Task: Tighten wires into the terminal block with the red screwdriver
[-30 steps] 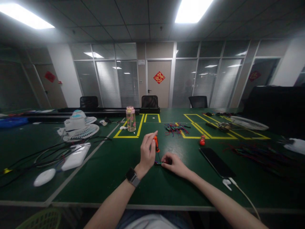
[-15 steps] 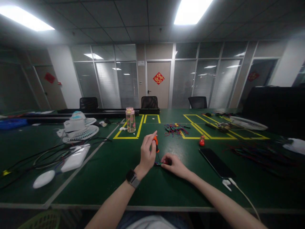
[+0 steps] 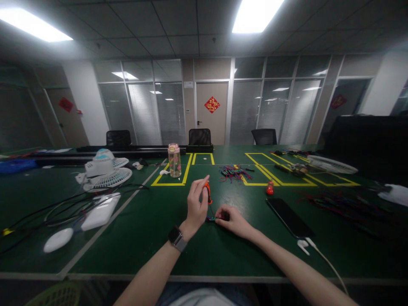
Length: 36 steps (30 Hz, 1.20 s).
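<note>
My left hand point(image 3: 196, 206), with a watch on its wrist, is closed round an orange-handled screwdriver point(image 3: 208, 193) that stands nearly upright, tip down. The tip meets a small dark part with coloured wires point(image 3: 213, 218) lying on the green table point(image 3: 153, 238). My right hand point(image 3: 231, 219) rests on the table with its fingers pinched on that part, holding it down just right of the screwdriver tip.
A black phone point(image 3: 288, 216) with white earbuds point(image 3: 302, 244) lies to the right. A small red object point(image 3: 270, 189) and a heap of coloured wires point(image 3: 234, 172) lie beyond. A pink bottle point(image 3: 174, 160), a white fan point(image 3: 105, 168), a power bank point(image 3: 101, 211) and cables are at the left.
Almost nothing differs. My left hand's fingers have shifted slightly on the screwdriver handle; both hands stay in the same place.
</note>
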Each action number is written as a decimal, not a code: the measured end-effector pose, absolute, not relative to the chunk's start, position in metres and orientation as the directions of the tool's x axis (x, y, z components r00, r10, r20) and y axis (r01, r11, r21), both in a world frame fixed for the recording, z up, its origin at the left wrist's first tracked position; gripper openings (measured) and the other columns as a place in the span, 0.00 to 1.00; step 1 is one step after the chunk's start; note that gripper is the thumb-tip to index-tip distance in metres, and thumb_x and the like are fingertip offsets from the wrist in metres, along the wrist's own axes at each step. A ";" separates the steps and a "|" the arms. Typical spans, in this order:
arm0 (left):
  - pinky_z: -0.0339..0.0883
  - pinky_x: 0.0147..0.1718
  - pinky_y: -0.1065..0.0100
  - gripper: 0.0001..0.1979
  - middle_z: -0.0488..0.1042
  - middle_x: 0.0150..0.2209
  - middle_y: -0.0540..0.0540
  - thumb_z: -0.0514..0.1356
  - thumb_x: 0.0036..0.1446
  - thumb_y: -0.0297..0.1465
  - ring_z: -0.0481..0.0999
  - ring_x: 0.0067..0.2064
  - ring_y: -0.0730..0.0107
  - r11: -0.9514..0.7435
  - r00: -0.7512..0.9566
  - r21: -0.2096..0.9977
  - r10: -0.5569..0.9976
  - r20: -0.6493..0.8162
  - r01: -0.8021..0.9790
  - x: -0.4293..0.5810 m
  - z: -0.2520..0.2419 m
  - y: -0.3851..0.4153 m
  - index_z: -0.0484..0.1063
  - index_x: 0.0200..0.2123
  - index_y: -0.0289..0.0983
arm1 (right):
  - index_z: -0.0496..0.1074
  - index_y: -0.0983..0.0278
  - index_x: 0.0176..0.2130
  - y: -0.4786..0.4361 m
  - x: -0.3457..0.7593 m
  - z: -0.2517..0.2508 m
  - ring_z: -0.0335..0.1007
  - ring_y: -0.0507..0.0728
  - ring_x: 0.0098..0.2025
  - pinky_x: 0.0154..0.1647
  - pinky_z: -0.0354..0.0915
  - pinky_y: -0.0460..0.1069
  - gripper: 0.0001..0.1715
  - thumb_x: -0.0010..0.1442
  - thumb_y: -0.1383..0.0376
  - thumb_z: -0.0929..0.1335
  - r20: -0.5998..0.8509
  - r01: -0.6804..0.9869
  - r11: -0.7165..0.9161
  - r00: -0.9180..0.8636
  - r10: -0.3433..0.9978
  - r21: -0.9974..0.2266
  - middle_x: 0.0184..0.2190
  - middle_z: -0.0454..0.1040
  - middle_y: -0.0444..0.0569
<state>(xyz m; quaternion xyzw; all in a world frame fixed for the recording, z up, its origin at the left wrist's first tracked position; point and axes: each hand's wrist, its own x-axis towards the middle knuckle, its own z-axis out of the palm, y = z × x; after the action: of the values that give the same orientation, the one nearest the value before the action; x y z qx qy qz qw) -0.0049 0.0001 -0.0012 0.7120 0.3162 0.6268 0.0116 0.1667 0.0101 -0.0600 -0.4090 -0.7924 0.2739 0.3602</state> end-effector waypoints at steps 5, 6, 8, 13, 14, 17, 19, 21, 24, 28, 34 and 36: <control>0.67 0.43 0.67 0.12 0.66 0.40 0.46 0.56 0.64 0.31 0.70 0.43 0.68 -0.774 -0.037 0.387 0.427 0.903 0.501 -0.003 -0.001 0.000 0.72 0.50 0.41 | 0.71 0.65 0.30 0.010 0.167 -0.061 0.66 0.53 0.31 0.32 0.61 0.46 0.05 0.50 0.73 0.70 0.344 0.458 0.510 -0.400 0.850 -0.728 0.27 0.70 0.44; 0.67 0.43 0.67 0.12 0.65 0.40 0.46 0.57 0.63 0.32 0.70 0.42 0.68 -0.772 -0.037 0.382 0.424 0.905 0.508 -0.004 -0.001 0.000 0.72 0.50 0.41 | 0.71 0.65 0.30 0.011 0.166 -0.061 0.65 0.53 0.31 0.32 0.61 0.46 0.05 0.51 0.73 0.70 0.343 0.457 0.510 -0.401 0.849 -0.729 0.27 0.70 0.44; 0.67 0.44 0.67 0.14 0.65 0.41 0.46 0.54 0.65 0.31 0.70 0.43 0.68 -0.775 -0.014 0.386 0.439 0.898 0.500 -0.004 -0.001 0.000 0.71 0.52 0.42 | 0.71 0.66 0.31 0.011 0.166 -0.061 0.65 0.53 0.30 0.32 0.61 0.46 0.04 0.51 0.72 0.70 0.341 0.455 0.510 -0.404 0.849 -0.730 0.27 0.70 0.44; 0.66 0.47 0.66 0.18 0.68 0.46 0.43 0.47 0.67 0.27 0.70 0.48 0.68 -0.796 0.021 0.411 0.467 0.884 0.444 -0.005 -0.001 0.000 0.66 0.58 0.41 | 0.71 0.66 0.31 0.011 0.167 -0.062 0.64 0.53 0.31 0.32 0.60 0.46 0.05 0.51 0.73 0.69 0.344 0.453 0.516 -0.411 0.844 -0.727 0.27 0.70 0.44; 0.66 0.48 0.66 0.18 0.69 0.46 0.43 0.48 0.67 0.27 0.70 0.48 0.67 -0.798 0.013 0.409 0.462 0.887 0.442 -0.005 -0.001 0.000 0.66 0.57 0.40 | 0.71 0.66 0.30 0.012 0.167 -0.062 0.64 0.53 0.31 0.32 0.60 0.46 0.05 0.50 0.74 0.69 0.346 0.451 0.518 -0.411 0.843 -0.727 0.27 0.70 0.44; 0.67 0.46 0.65 0.15 0.69 0.43 0.44 0.53 0.65 0.29 0.71 0.46 0.67 -0.784 -0.023 0.403 0.446 0.895 0.472 -0.003 0.000 0.000 0.68 0.54 0.40 | 0.71 0.66 0.30 0.012 0.167 -0.063 0.64 0.53 0.30 0.32 0.60 0.46 0.05 0.50 0.73 0.70 0.349 0.439 0.518 -0.411 0.842 -0.734 0.27 0.70 0.44; 0.68 0.44 0.66 0.13 0.67 0.40 0.46 0.56 0.63 0.30 0.71 0.43 0.68 -0.766 -0.049 0.400 0.437 0.898 0.504 -0.002 0.000 0.000 0.71 0.50 0.40 | 0.71 0.66 0.31 0.012 0.167 -0.063 0.65 0.53 0.30 0.33 0.60 0.46 0.05 0.50 0.73 0.70 0.349 0.430 0.519 -0.414 0.841 -0.739 0.27 0.70 0.44; 0.68 0.43 0.66 0.12 0.65 0.39 0.46 0.58 0.62 0.31 0.70 0.42 0.68 -0.759 -0.058 0.394 0.428 0.902 0.518 -0.002 0.000 0.000 0.72 0.48 0.40 | 0.71 0.66 0.31 0.011 0.167 -0.062 0.65 0.53 0.30 0.33 0.61 0.46 0.05 0.50 0.73 0.70 0.347 0.428 0.518 -0.416 0.841 -0.741 0.27 0.70 0.44; 0.68 0.44 0.67 0.14 0.67 0.42 0.45 0.54 0.65 0.31 0.71 0.44 0.68 -0.776 -0.020 0.388 0.437 0.899 0.497 -0.004 0.000 -0.001 0.71 0.52 0.40 | 0.71 0.66 0.31 0.011 0.167 -0.061 0.64 0.53 0.30 0.33 0.61 0.47 0.05 0.51 0.73 0.70 0.347 0.433 0.516 -0.412 0.843 -0.739 0.27 0.70 0.44; 0.66 0.46 0.67 0.17 0.70 0.45 0.43 0.47 0.67 0.27 0.71 0.47 0.68 -0.803 0.014 0.397 0.449 0.893 0.445 -0.005 0.000 -0.002 0.68 0.55 0.38 | 0.71 0.66 0.31 0.011 0.167 -0.062 0.65 0.53 0.31 0.33 0.61 0.47 0.05 0.51 0.73 0.70 0.348 0.431 0.517 -0.412 0.842 -0.739 0.27 0.70 0.44; 0.67 0.42 0.67 0.14 0.70 0.41 0.45 0.51 0.66 0.28 0.71 0.42 0.69 -0.806 0.002 0.385 0.432 0.902 0.450 -0.004 0.001 -0.002 0.70 0.52 0.39 | 0.73 0.67 0.34 0.013 0.168 -0.065 0.65 0.53 0.31 0.33 0.61 0.47 0.07 0.51 0.73 0.70 0.344 0.436 0.515 -0.414 0.843 -0.738 0.28 0.70 0.45; 0.67 0.41 0.68 0.12 0.68 0.39 0.46 0.54 0.65 0.30 0.71 0.40 0.69 -0.799 -0.012 0.386 0.430 0.903 0.461 -0.004 0.001 -0.002 0.71 0.50 0.39 | 0.74 0.67 0.33 0.013 0.168 -0.064 0.65 0.53 0.31 0.33 0.61 0.47 0.06 0.51 0.73 0.70 0.353 0.448 0.528 -0.419 0.837 -0.721 0.28 0.70 0.45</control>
<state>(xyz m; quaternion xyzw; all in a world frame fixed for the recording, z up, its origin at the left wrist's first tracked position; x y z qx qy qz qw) -0.0039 -0.0019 0.0009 0.7029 0.3168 0.6368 -0.0120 0.1680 0.0128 -0.0642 -0.4029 -0.7973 0.2713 0.3584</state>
